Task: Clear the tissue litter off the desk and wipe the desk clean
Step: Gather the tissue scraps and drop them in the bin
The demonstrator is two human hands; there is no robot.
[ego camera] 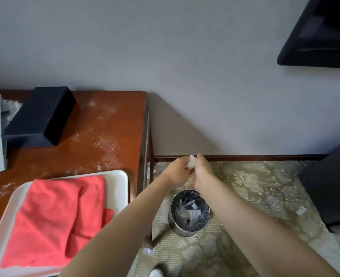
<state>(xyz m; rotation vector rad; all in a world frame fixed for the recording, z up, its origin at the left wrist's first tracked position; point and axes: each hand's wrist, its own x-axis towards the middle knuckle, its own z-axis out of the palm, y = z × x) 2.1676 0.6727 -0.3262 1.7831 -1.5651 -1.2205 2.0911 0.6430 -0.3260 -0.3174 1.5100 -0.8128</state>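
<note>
Red cloth (57, 214) – white tray (121, 176); reddish-brown desk (113, 124); floral olive carpet (255, 186).

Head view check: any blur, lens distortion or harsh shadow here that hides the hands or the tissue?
Head view: wide-angle bending curves the desk edge and wall line; soft, even light, with only a faint shadow beside the desk; left hand, right hand and the tissue between them are slightly motion-blurred, so finger detail is lost; bin stays readable.

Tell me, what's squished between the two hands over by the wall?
A crumpled white tissue wad sits between the left hand and the right hand. The head view shows it, past the bin.
</note>
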